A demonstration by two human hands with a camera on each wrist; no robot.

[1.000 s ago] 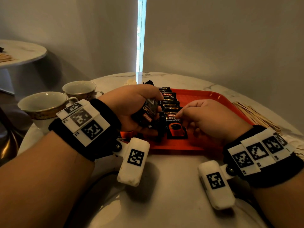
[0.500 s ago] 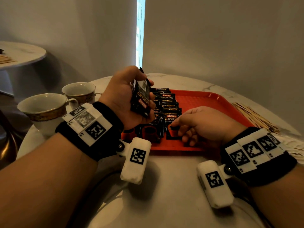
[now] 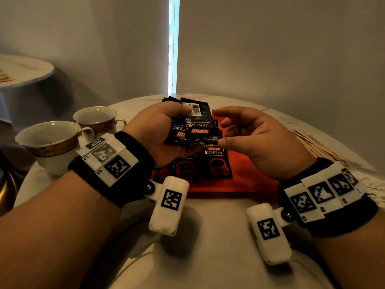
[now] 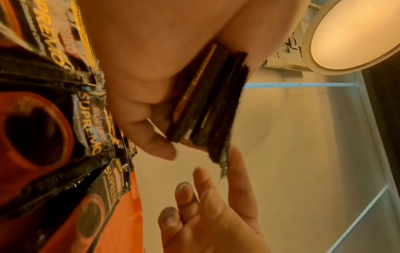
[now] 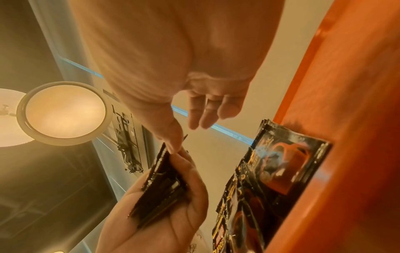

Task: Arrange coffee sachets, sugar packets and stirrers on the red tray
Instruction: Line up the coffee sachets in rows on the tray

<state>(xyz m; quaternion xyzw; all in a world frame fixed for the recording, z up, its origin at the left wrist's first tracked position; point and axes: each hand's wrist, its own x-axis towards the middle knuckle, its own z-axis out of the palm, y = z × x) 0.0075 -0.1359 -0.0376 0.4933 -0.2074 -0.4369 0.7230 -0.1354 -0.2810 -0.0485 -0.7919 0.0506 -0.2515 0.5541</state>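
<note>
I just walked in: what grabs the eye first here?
The left hand holds up a fanned stack of black coffee sachets above the red tray, where more sachets lie in a row. The right hand reaches in, its thumb at the stack's edge. Two gold-banded cups stand at the left.

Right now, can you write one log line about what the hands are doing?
left hand: grips stack of black coffee sachets | right hand: open, reaching for stack | red plastic tray: sachet row started | wooden stirrers: off tray
</note>
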